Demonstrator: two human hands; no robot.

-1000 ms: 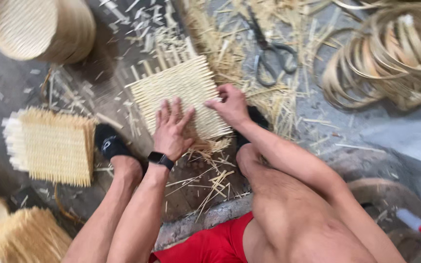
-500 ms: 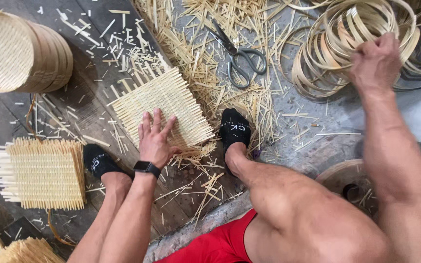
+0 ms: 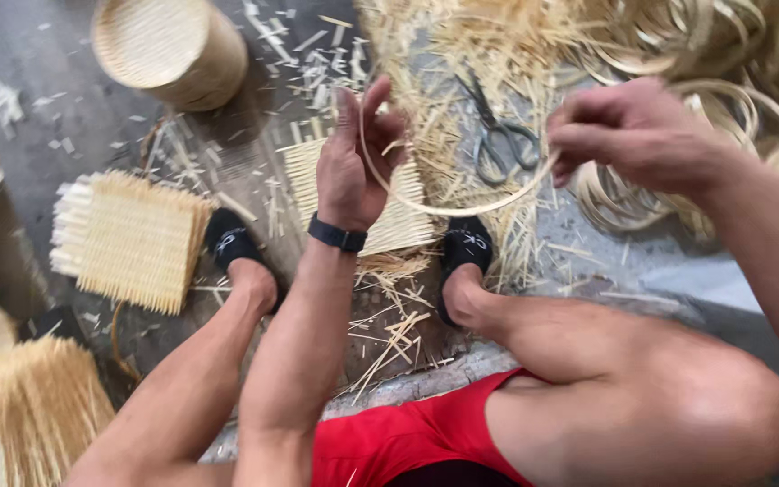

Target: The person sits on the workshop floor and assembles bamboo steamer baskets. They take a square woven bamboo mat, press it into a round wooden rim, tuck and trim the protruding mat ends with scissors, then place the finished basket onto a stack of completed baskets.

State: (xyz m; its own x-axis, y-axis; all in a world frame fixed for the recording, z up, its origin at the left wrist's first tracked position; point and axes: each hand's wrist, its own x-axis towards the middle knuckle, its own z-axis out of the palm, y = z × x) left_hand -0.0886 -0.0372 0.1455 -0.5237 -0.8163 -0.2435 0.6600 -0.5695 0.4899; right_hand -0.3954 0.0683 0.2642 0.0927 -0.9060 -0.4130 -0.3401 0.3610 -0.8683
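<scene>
A thin curved bamboo strip (image 3: 448, 207) hangs in an arc between my two hands. My left hand (image 3: 353, 158), with a black watch at the wrist, is raised and pinches one end of it. My right hand (image 3: 628, 135) grips the other end, over a heap of coiled bamboo hoops (image 3: 732, 99). Below the strip a square woven bamboo mat (image 3: 403, 216) lies on the floor between my feet, partly hidden by my left hand. My black slippers (image 3: 232, 239) flank it.
Black scissors (image 3: 502, 140) lie among loose bamboo slivers behind the mat. A round woven basket (image 3: 173, 50) stands at the back left. Another woven mat (image 3: 128, 239) lies left of my foot, with more woven pieces (image 3: 20, 406) at the lower left edge.
My left hand lifted off the mat. My right hand came back from the hoop pile with a strip, and both hands now hold it. The view shifted closer.
</scene>
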